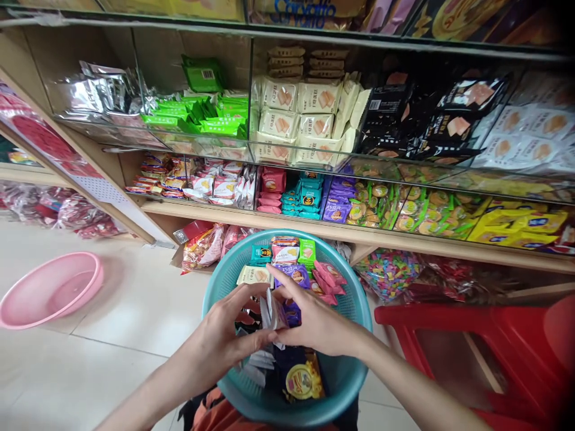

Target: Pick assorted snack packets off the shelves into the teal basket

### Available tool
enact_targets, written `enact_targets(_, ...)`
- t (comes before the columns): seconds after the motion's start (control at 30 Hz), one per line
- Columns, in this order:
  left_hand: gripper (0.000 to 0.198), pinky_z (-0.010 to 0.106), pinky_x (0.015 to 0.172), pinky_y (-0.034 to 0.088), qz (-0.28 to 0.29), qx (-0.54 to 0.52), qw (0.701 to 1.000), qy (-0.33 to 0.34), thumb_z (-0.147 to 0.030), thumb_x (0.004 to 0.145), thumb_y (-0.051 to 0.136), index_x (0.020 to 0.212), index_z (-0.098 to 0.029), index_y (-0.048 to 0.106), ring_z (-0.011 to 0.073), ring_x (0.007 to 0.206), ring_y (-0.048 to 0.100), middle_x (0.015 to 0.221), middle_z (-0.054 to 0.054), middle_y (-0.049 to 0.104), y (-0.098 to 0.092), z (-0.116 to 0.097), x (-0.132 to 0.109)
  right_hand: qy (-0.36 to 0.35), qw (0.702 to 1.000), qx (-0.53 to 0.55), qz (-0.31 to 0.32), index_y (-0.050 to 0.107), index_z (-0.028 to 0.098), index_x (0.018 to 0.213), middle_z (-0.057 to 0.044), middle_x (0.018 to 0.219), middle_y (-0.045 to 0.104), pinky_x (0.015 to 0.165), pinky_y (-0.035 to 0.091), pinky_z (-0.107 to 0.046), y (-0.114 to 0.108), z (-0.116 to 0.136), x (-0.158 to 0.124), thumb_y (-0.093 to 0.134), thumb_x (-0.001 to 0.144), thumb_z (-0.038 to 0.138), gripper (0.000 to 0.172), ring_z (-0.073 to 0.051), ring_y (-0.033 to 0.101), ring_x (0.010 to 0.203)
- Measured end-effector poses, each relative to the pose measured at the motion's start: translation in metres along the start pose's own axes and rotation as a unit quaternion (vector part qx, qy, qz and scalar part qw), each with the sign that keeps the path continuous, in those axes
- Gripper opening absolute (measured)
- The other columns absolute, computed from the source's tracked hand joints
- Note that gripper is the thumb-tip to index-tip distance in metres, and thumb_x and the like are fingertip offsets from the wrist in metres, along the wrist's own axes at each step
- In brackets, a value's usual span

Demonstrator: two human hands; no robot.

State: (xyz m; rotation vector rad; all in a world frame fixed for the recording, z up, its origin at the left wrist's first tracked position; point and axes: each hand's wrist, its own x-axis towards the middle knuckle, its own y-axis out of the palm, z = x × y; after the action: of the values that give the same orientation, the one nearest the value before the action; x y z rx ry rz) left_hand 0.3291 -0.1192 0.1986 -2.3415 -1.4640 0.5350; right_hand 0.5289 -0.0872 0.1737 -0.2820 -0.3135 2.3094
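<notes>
Over a teal plastic basket (365, 323), my left hand (224, 329) and my right hand (314, 314) meet around a few whitish snack packets (271, 311) standing on edge. Both thumbs and fingers close on these packets; their printed faces are mostly hidden. Around the far inside of the basket lie a cream packet (254, 275), a teal one (261, 254), a green one (308, 251), purple packets (294, 275) and several pink packets (330, 280). Nearer to me are silvery-white packets (258, 365) and a dark packet with a gold emblem (303, 381). My hands cover the basket's middle.
Ahead, glass-divided shelves hold cream packets (282, 123), green packets (220, 114), black packets (453, 126) and yellow packets (516, 227). A pink basin (54, 293) rests on the tiled floor at left. A red plastic stool (516, 335) stands close at right.
</notes>
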Motion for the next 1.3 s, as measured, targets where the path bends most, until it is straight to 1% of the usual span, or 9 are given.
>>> enact_targets(0.1, 0.047, 0.03, 0.084, 0.055, -0.004, -0.019, 1.0, -0.01, -0.039, 0.08, 0.062, 0.123, -0.029, 0.047, 0.0163, 0.094, 0.064, 0.108, 0.001, 0.066, 0.001, 0.004, -0.004, -0.009, 1.0, 0.004, 0.001, 0.01, 0.037, 0.147, -0.006, 0.128, 0.054, 0.1, 0.041, -0.046, 0.004, 0.0, 0.0, 0.073, 0.072, 0.029, 0.097, -0.026, 0.05, 0.12)
enact_targets(0.27, 0.043, 0.027, 0.072, 0.059, -0.036, -0.052, 0.998, -0.024, -0.038, 0.08, 0.063, 0.12, -0.028, 0.05, 0.0166, 0.09, 0.066, 0.104, 0.002, 0.067, -0.001, 0.014, -0.019, -0.018, 0.999, 0.029, 0.003, 0.012, 0.038, 0.146, -0.002, 0.112, 0.061, 0.093, 0.046, -0.045, 0.008, -0.004, 0.0, 0.073, 0.074, 0.032, 0.095, -0.022, 0.059, 0.101)
enact_targets(0.4, 0.039, 0.026, 0.074, 0.06, -0.092, -0.004, 0.995, -0.049, -0.04, 0.08, 0.063, 0.116, -0.028, 0.054, 0.0157, 0.09, 0.066, 0.109, 0.002, 0.064, -0.001, 0.03, -0.035, -0.018, 0.998, 0.06, -0.018, 0.016, 0.036, 0.145, -0.002, 0.111, 0.061, 0.092, 0.048, -0.041, 0.003, -0.011, -0.005, 0.071, 0.075, 0.03, 0.09, -0.021, 0.059, 0.1)
enact_targets(0.6, 0.035, 0.025, 0.069, 0.059, -0.168, 0.113, 0.979, -0.017, -0.043, 0.079, 0.062, 0.109, -0.025, 0.059, 0.0168, 0.087, 0.066, 0.108, 0.005, 0.063, 0.013, 0.07, -0.052, 0.014, 0.993, 0.065, -0.093, 0.021, 0.032, 0.145, -0.005, 0.116, 0.059, 0.098, 0.044, -0.042, -0.011, -0.028, -0.027, 0.069, 0.077, 0.034, 0.083, -0.021, 0.057, 0.106)
enact_targets(0.8, 0.033, 0.03, 0.075, 0.058, -0.161, 0.249, 0.955, 0.002, -0.041, 0.084, 0.057, 0.113, -0.026, 0.054, 0.0187, 0.092, 0.067, 0.112, 0.006, 0.06, 0.035, 0.093, -0.059, 0.019, 0.983, 0.081, -0.164, 0.026, 0.03, 0.142, -0.008, 0.121, 0.058, 0.096, 0.046, -0.04, -0.017, -0.051, -0.048, 0.068, 0.079, 0.035, 0.076, -0.021, 0.058, 0.107)
enact_targets(0.9, 0.031, 0.03, 0.071, 0.058, -0.157, 0.288, 0.945, 0.015, -0.041, 0.084, 0.055, 0.111, -0.025, 0.055, 0.0188, 0.088, 0.068, 0.107, 0.007, 0.06, 0.043, 0.093, -0.061, 0.021, 0.978, 0.082, -0.192, 0.026, 0.029, 0.142, -0.009, 0.121, 0.058, 0.097, 0.043, -0.041, -0.018, -0.06, -0.058, 0.066, 0.081, 0.034, 0.074, -0.021, 0.057, 0.109)
enact_targets(1.03, 0.029, 0.03, 0.065, 0.059, -0.14, 0.31, 0.94, 0.017, -0.039, 0.086, 0.053, 0.111, -0.024, 0.055, 0.0168, 0.076, 0.068, 0.099, 0.006, 0.06, 0.049, 0.089, -0.061, 0.042, 0.972, 0.084, -0.216, 0.028, 0.029, 0.141, -0.009, 0.121, 0.059, 0.092, 0.048, -0.04, -0.02, -0.069, -0.067, 0.065, 0.081, 0.035, 0.071, -0.02, 0.059, 0.104)
enact_targets(1.17, 0.027, 0.033, 0.068, 0.059, -0.151, 0.329, 0.932, 0.021, -0.035, 0.086, 0.053, 0.111, -0.023, 0.054, 0.0182, 0.078, 0.067, 0.097, 0.006, 0.06, 0.053, 0.093, -0.057, 0.061, 0.968, 0.07, -0.234, 0.028, 0.028, 0.14, -0.01, 0.122, 0.059, 0.09, 0.049, -0.041, -0.019, -0.077, -0.074, 0.064, 0.081, 0.037, 0.07, -0.021, 0.06, 0.103)
enact_targets(1.3, 0.019, 0.036, 0.069, 0.058, -0.131, 0.359, 0.924, 0.021, -0.034, 0.086, 0.054, 0.101, -0.023, 0.056, 0.0192, 0.078, 0.063, 0.091, 0.004, 0.06, 0.056, 0.097, -0.053, 0.092, 0.968, 0.054, -0.228, 0.029, 0.028, 0.142, -0.009, 0.124, 0.058, 0.095, 0.047, -0.044, -0.017, -0.082, -0.083, 0.062, 0.082, 0.038, 0.069, -0.023, 0.057, 0.111)
